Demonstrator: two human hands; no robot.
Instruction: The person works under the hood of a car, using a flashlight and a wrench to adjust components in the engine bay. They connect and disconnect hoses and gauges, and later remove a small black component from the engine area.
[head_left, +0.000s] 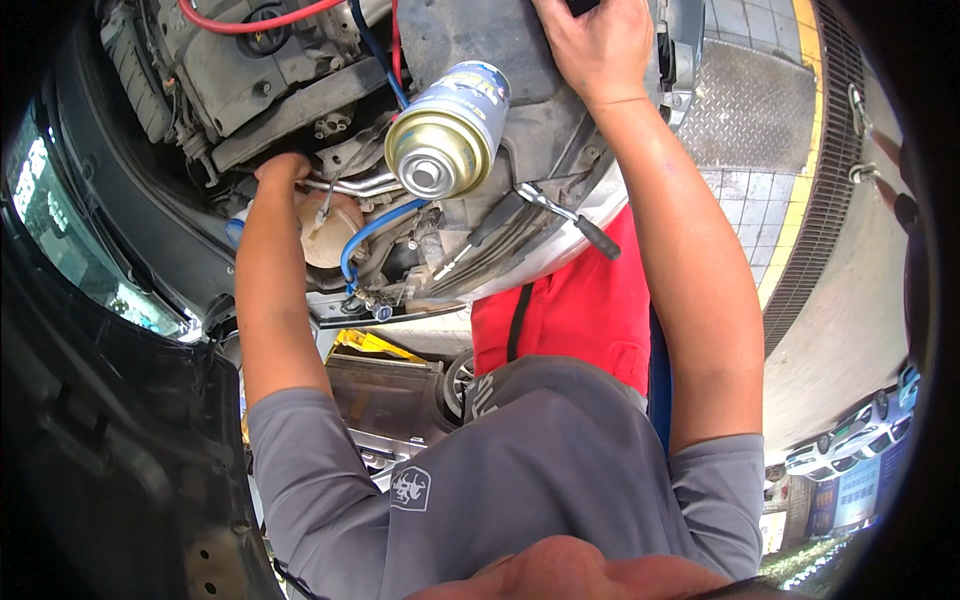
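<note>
"Reaching by metal pipes [368, 186] left of the can [445, 130], your left hand [284, 168] is hiding its fingers."
"Finished?"
"Seemingly not; what's left isn't showing. Your right hand [604, 48], right of the can, is showing partly; I can't tell either grip."

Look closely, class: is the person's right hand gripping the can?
No, the right hand is apart from the can, with a dark panel showing between them.
</note>
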